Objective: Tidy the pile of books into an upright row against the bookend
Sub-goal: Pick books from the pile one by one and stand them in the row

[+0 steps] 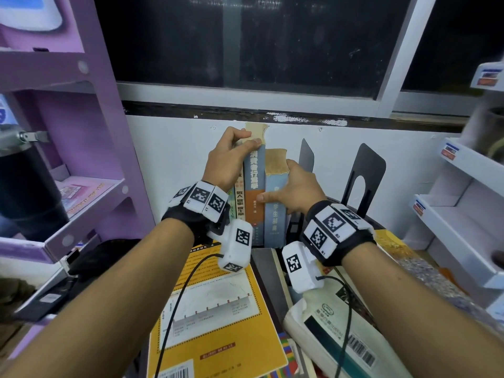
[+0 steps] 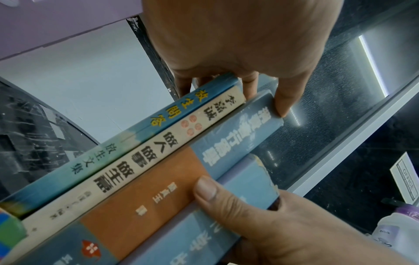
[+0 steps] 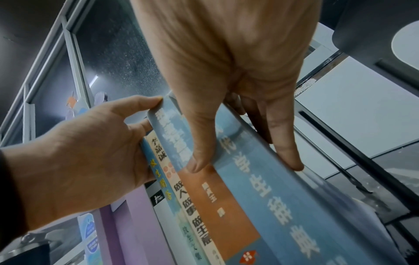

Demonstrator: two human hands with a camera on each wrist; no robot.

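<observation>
Several books stand upright by the white wall: a thin teal one (image 1: 232, 207), a cream-spined one (image 1: 240, 197), a blue-and-orange one (image 1: 254, 192) and a thick light-blue one (image 1: 276, 216). My left hand (image 1: 244, 139) grips the tops of the left books (image 2: 158, 136), thumb on the blue-and-orange spine (image 2: 145, 206), fingers behind. My right hand (image 1: 276, 181) holds the light-blue book (image 3: 272, 206), thumb at its left spine edge, fingers on its right cover. A black bookend (image 1: 365, 173) stands to the right, apart from the books; a second black bookend (image 1: 306, 156) rises behind my right hand.
A yellow book (image 1: 218, 309) lies flat in front, with a white barcoded book (image 1: 343, 336) and others piled at the right. A purple shelf unit (image 1: 81, 173) stands left, white shelves (image 1: 463, 214) right, and a dark window above.
</observation>
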